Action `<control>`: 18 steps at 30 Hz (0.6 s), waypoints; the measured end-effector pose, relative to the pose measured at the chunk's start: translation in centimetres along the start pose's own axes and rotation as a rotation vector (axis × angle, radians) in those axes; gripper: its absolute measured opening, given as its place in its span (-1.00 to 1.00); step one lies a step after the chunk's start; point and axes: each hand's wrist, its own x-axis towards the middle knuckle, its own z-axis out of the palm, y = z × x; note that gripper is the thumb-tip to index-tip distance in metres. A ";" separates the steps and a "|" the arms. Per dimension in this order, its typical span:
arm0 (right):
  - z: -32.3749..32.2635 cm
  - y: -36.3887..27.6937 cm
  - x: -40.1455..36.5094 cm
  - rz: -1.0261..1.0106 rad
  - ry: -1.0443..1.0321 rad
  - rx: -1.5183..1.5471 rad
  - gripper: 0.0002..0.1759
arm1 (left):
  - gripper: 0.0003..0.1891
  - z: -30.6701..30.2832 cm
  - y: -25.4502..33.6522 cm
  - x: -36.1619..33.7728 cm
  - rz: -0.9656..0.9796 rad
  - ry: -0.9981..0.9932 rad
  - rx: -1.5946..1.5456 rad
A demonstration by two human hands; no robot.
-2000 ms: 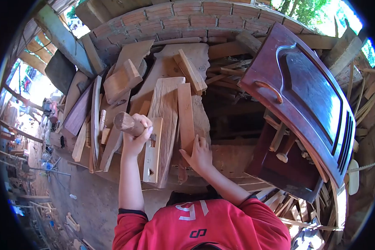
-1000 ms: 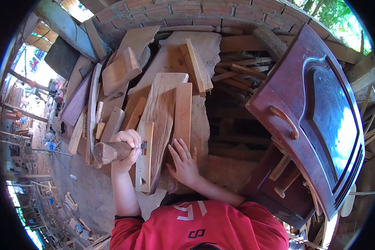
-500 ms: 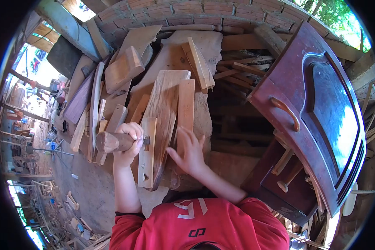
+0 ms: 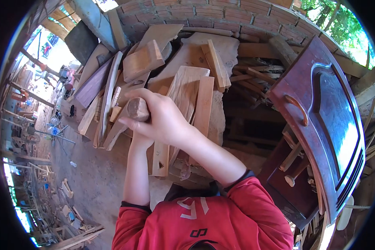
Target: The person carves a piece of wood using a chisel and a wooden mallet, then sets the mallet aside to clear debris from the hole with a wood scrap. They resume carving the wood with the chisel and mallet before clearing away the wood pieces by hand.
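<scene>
A thick round wooden handle points its blunt end up towards me, above the pile of boards. My right hand is closed around it, thumb on the near side and fingers on the far side. Below it my left hand is mostly covered by the right one; it appears closed on the same handle lower down. Whatever the handle's lower end bears is hidden. Under my wrists lies a pale wooden bar with a dark notch near its close end; its far part is covered.
A wide board and a narrow plank lie just beyond my hands. Further back rests a thick block. A dark red panelled door with a curved handle leans at the right. The brick wall closes the back.
My right hand has left the narrow plank and moved left onto the round handle, over my left hand. The handle now stands more end-on to me. The whole view has shifted slightly.
</scene>
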 end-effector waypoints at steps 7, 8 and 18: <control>0.9 0.8 0.3 0.142 -0.114 0.336 -0.69 | -0.24 -0.8 -3.3 -2.1 -0.149 -0.202 0.621; 1.0 1.0 0.3 0.148 -0.103 0.326 -0.69 | -0.18 -0.9 -4.1 -2.5 -0.207 -0.331 0.631; 0.4 1.6 -0.5 0.108 -0.058 0.399 -0.75 | -0.11 -0.2 -7.6 -4.6 -0.101 0.038 0.927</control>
